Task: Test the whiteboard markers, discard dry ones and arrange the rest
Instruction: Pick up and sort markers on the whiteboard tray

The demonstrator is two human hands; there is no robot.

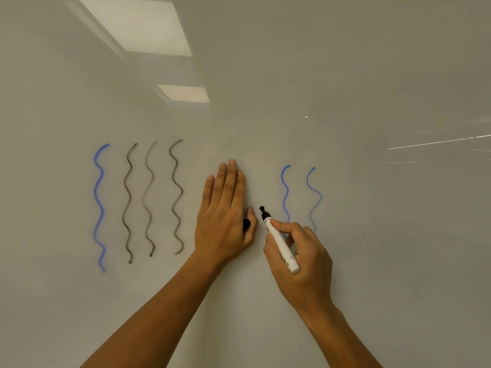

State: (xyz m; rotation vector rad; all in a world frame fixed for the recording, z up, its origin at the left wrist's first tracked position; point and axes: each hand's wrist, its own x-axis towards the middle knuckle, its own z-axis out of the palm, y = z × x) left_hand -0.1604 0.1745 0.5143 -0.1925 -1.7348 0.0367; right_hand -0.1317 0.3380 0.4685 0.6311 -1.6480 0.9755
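Observation:
My right hand (300, 258) grips a white-barrelled black marker (280, 244), uncapped, with its black tip (262, 209) pointing up and left at the whiteboard (265, 102). Whether the tip touches the board I cannot tell. My left hand (224, 211) lies flat against the board with its fingers straight, and its thumb pins the black cap (246, 224) against the palm. The board carries wavy test lines: one thick blue line (98, 205) at the left, three grey-black lines (148, 197) beside it, and two thin blue lines (300, 195) right of the marker.
Bare white board spreads above and to the right of the lines. Two ceiling lights (148, 25) reflect in its upper left.

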